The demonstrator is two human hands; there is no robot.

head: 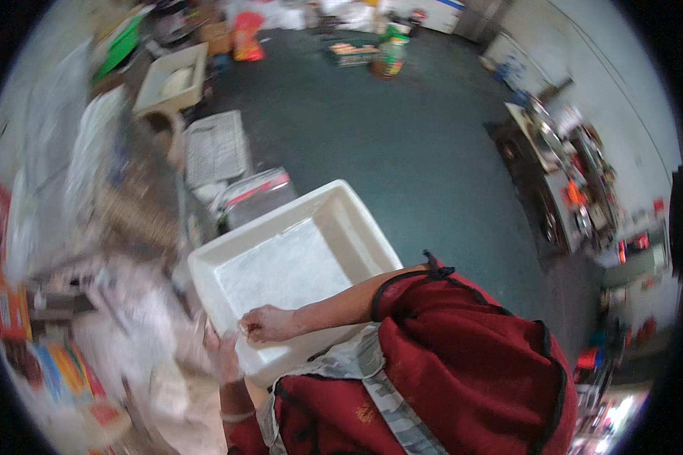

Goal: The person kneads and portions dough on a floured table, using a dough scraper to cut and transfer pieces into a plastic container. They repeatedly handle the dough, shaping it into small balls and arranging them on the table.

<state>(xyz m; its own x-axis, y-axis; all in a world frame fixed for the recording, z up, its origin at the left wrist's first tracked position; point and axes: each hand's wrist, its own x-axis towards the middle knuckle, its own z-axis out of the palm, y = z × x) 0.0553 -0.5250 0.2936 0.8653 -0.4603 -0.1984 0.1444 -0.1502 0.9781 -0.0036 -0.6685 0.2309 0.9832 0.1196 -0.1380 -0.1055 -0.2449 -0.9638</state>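
A white rectangular plastic tub [284, 267] lies tilted before me, its inner floor dusted or smeared with something whitish. At its near left corner, my left hand [225, 355] grips the rim, blurred by motion. My right hand [270, 324] reaches over the tub's near side with curled fingers, close to the inner left wall. Whether those fingers pinch something small is hidden. Both hands look dusted with pale powder.
On the left is a blurred, cluttered work surface with clear plastic sheeting [57, 148]. Beyond the tub stand a white perforated crate [216, 148] and another pale tub [199, 54]. A green crate [353, 56] and a large bottle [391, 57] rest on the green floor. Laden tables [558, 199] line the right wall.
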